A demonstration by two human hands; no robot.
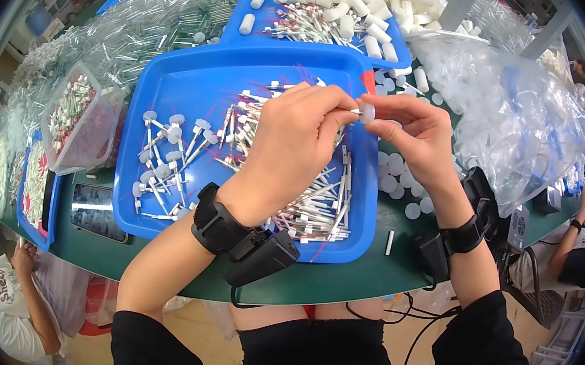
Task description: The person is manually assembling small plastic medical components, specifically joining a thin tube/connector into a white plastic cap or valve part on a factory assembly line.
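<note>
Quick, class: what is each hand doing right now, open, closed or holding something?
Left hand: closed, pinching a thin stick, mostly hidden.
Right hand: closed, pinching a small white disc.

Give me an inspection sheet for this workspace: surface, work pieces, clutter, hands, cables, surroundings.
Surface: green tabletop, largely covered.
Work pieces: blue tray holds slim white sticks, some at its left topped with discs; loose discs lie right of it.
Clutter: smartphone left of the tray; clear plastic bag at right.
Hands: left hand pinches a slim piece, its tip at the white disc in the right hand.
Cables: black cables below the tabletop's front edge.
Surroundings: people at left and right.
</note>
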